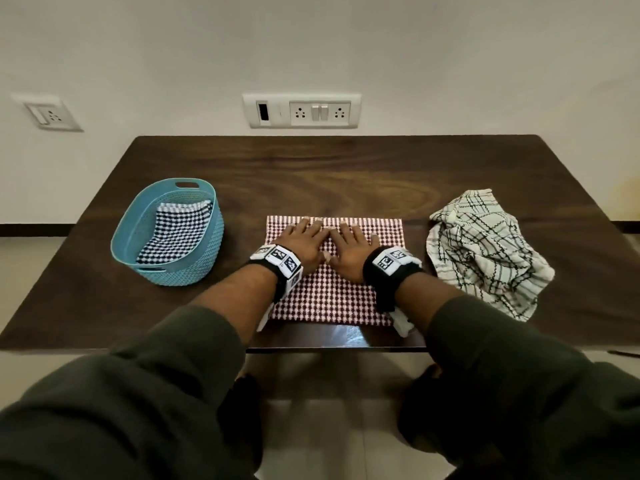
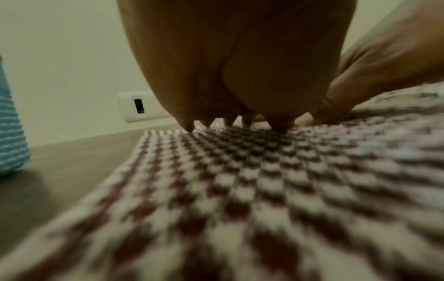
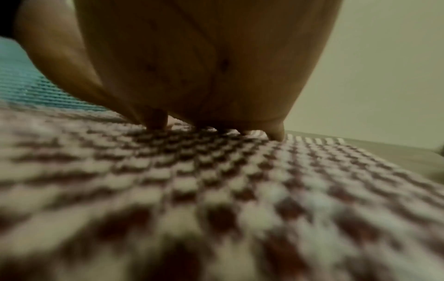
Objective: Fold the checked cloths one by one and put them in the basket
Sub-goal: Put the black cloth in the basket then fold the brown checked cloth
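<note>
A red-and-white checked cloth (image 1: 332, 292) lies flat as a rectangle at the table's front middle. Both hands press on its far half, side by side, thumbs nearly touching. My left hand (image 1: 304, 240) lies palm down with straight fingers, and so does my right hand (image 1: 349, 245). From the wrist views, the left hand (image 2: 228, 76) and right hand (image 3: 204, 66) rest flat on the same cloth (image 2: 264, 190) (image 3: 216, 190). A blue plastic basket (image 1: 201, 251) stands at the left and holds a folded black-and-white checked cloth (image 1: 176, 233). A crumpled white cloth with black checks (image 1: 485, 251) lies at the right.
The dark wooden table (image 1: 329, 168) stands against a cream wall with a switch and socket panel (image 1: 301, 110) behind it and another socket (image 1: 48, 114) at the far left. The basket's side (image 2: 12, 133) shows left of the left hand.
</note>
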`<state>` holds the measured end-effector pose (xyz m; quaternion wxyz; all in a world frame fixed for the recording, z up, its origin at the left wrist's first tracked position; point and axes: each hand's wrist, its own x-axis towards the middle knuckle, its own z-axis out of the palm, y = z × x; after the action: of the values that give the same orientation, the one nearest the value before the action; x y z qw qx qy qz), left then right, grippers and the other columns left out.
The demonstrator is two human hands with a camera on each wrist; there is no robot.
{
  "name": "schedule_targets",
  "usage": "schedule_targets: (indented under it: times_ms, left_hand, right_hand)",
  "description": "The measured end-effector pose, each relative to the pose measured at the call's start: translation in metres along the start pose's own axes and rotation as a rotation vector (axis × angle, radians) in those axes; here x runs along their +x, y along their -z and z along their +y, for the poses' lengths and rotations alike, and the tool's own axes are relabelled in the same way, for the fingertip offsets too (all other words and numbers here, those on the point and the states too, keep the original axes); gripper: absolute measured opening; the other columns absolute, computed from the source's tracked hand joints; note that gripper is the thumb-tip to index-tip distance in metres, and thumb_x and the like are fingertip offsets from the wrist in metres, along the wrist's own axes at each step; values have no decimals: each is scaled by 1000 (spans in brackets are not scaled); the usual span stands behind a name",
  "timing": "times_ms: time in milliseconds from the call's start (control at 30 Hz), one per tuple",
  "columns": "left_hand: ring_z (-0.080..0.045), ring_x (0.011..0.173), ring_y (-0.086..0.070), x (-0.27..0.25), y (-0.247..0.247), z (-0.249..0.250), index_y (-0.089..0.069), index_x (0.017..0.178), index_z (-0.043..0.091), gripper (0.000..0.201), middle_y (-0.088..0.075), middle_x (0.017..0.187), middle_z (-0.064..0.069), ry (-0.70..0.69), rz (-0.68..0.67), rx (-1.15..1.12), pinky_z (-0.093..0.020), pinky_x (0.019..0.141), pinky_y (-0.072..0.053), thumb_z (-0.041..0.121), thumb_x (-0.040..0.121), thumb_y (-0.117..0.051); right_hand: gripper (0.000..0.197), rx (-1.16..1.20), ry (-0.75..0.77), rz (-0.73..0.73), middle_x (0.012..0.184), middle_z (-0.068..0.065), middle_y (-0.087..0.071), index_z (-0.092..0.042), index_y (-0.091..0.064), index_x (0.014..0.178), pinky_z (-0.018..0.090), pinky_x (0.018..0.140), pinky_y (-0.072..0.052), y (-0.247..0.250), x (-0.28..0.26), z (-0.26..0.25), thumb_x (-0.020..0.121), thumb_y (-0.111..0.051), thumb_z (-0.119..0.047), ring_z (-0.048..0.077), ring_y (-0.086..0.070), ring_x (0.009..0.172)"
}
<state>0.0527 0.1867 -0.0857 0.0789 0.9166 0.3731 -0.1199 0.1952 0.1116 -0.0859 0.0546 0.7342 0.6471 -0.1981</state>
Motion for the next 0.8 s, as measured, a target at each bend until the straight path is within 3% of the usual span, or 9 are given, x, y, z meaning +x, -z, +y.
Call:
schedule_targets:
  times_ms: [67, 167, 333, 400, 533, 600, 700, 800]
  left_hand:
    - [-26, 152, 3, -4, -14, -6, -2, 157, 27, 71, 6, 165, 0, 84, -37, -24, -48, 121, -4, 59, 98, -28]
    - [-24, 152, 8, -15, -22, -27, 2, 157, 27, 82, 11, 164, -1, 185, -41, -37, -48, 121, 2, 72, 92, -20]
    - [-20, 152, 7, -31, -18, -46, -1, 157, 18, 86, 8, 165, -5, 224, -4, 20, -46, 121, 4, 72, 92, -17]
    - [-22, 152, 7, -34, -13, -33, -1, 157, 16, 82, 8, 164, -7, 203, 20, 46, -46, 122, 4, 66, 96, -20]
    - [-21, 152, 3, -49, -20, 11, -3, 157, 21, 70, 4, 165, -3, 14, 25, 59, -45, 122, -2, 50, 100, -28]
    - [-19, 152, 2, -62, -28, 16, -3, 158, 23, 67, 5, 165, 0, 27, 14, 13, -45, 122, -3, 50, 101, -25]
    - [-18, 152, 5, -80, -31, -3, -2, 158, 23, 71, 7, 165, 0, 137, -6, -44, -44, 122, 0, 58, 100, -22]
    - [-20, 152, 6, -97, -32, -22, -1, 158, 19, 76, 7, 165, -4, 242, -30, -25, -44, 122, 2, 62, 98, -20]
  right_hand:
    - [77, -50, -29, -38, 163, -1, 15, -27, 5, 155, 59, 117, 6, -8, 0, 5, 93, -18, -68, 25, 13, 150]
    - [94, -63, -161, -57, 162, 0, 20, -25, 9, 155, 60, 115, 11, -5, -3, 36, 84, -18, -80, 26, 17, 149]
    - [103, -79, -339, -32, 161, 6, 22, -16, 11, 154, 62, 113, 15, -2, -19, 64, 81, -14, -84, 26, 21, 148]
    - [98, -93, -332, -27, 161, 8, 20, -14, 10, 155, 61, 113, 16, 1, -25, 46, 86, -17, -78, 27, 20, 148]
    - [77, -53, -61, -67, 163, 3, 18, -26, 7, 155, 58, 115, 11, -16, -40, -11, 94, -20, -64, 26, 17, 149]
    - [75, -49, -14, -83, 163, 1, 17, -27, 6, 155, 59, 116, 8, -27, -49, -18, 94, -17, -64, 24, 15, 150]
    - [86, -51, -98, -85, 161, 0, 22, -27, 10, 155, 59, 115, 11, -28, -66, 14, 88, -17, -75, 23, 18, 149]
    - [97, -73, -286, -82, 161, 3, 23, -20, 13, 154, 61, 114, 13, -25, -86, 43, 84, -14, -81, 25, 19, 149]
